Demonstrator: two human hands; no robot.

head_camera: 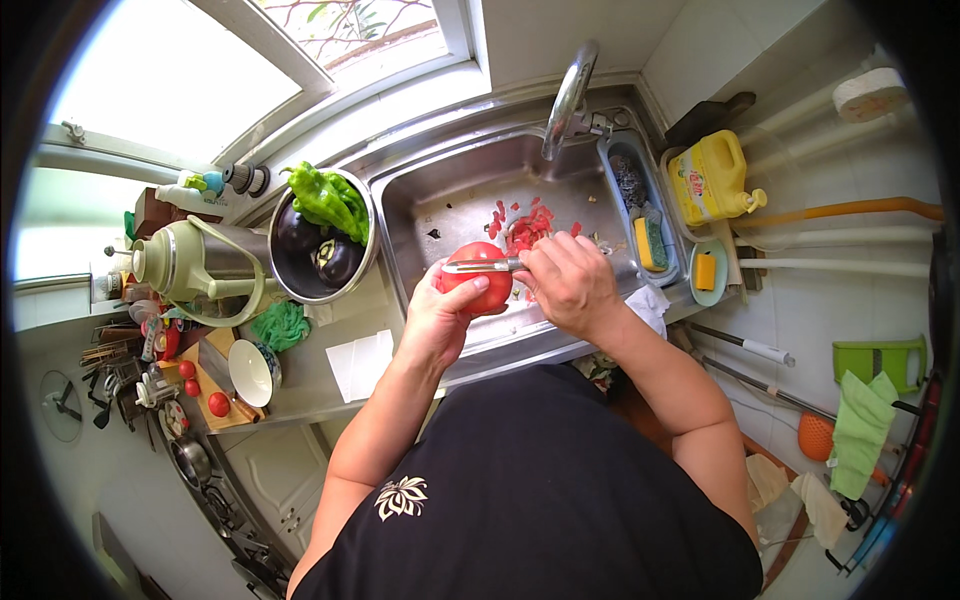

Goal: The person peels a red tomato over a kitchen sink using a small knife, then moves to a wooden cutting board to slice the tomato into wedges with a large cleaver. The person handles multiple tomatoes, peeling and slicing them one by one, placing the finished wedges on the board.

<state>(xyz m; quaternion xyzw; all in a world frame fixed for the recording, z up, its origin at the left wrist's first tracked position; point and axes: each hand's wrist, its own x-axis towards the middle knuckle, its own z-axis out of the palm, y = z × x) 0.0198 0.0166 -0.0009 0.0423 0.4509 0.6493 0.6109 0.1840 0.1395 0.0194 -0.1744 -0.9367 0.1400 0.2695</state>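
Over the front of a stainless steel sink, my left hand holds a red tomato. The handle of a metal peeler is in my right hand, and its blade lies across the top of the tomato. Below my hands, red peelings are heaped in the basin, with a few loose scraps around them. A chrome faucet arches over the back of the sink. My fingers hide part of the tomato and the peeler's handle.
Left of the sink stands a metal bowl with green peppers and eggplants. Farther left are a thermos jug, a white bowl and a cutting board with a knife and small tomatoes. Sponges and a yellow detergent bottle sit right.
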